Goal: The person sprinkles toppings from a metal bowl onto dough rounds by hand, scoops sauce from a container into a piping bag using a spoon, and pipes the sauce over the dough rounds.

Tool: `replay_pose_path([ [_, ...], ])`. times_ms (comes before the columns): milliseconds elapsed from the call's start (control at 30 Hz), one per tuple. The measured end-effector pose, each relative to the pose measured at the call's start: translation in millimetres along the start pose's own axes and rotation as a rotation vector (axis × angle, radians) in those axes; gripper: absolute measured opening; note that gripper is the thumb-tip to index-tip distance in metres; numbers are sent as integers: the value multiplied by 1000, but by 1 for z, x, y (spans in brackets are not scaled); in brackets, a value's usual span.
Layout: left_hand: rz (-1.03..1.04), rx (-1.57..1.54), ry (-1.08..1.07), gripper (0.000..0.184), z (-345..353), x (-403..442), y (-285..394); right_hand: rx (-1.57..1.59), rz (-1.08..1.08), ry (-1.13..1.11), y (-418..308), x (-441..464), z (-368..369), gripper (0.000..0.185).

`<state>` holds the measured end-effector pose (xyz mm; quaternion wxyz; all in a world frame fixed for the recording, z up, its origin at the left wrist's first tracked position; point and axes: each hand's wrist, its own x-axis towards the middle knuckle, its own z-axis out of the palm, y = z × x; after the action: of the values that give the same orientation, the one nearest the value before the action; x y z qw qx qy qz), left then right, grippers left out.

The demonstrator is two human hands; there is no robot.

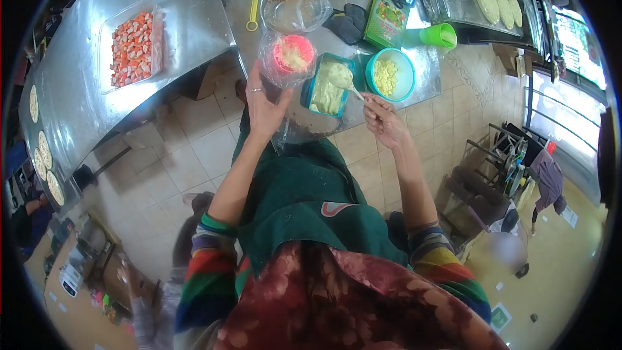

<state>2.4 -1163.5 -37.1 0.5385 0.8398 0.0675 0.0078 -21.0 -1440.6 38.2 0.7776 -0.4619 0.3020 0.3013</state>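
Observation:
My right hand (387,120) pinches the handle of a spoon (355,93). The spoon's head carries a pale creamy lump over a teal rectangular container (313,98) of pale green cream. My left hand (266,105), with a ring on one finger, is spread with thumb and fingers apart at the near side of a pink bowl (280,58). Clear plastic film (267,45) surrounds that bowl, which holds a pale yellowish filling. Whether my fingers press on the film I cannot tell. Right of the cream stands a turquoise bowl (409,76) of small yellow pieces.
Behind are a metal bowl (264,8) with brown bits, a yellow measuring spoon (253,13), a dark mitt-like item (350,23), a green box (383,19) and a green cup (440,36). Left, a clear tub (157,52) holds red-white cubes. Dough pieces lie on trays (447,0).

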Motion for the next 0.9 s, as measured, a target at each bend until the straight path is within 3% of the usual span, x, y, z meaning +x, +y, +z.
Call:
replay_pose_path([
  [167, 91, 273, -17, 102, 10, 29, 8, -260, -203, 11, -11, 33, 48, 28],
  [267, 32, 246, 3, 103, 18, 40, 12, -1097, -980, 277, 22, 62, 73, 34],
  [367, 36, 260, -58, 102, 25, 46, 4, -1579, -1007, 352, 25, 49, 84, 52],
  [567, -24, 205, -98, 94, 28, 46, -4, -1665, -967, 334, 25, 24, 73, 58],
  [667, -36, 199, -98, 95, 29, 46, -6, -1639, -970, 314, 16, 5, 69, 51],
  [900, 90, 84, 16, 88, 22, 31, 0, -1175, -647, 441, -2, 1, 39, 24],
])
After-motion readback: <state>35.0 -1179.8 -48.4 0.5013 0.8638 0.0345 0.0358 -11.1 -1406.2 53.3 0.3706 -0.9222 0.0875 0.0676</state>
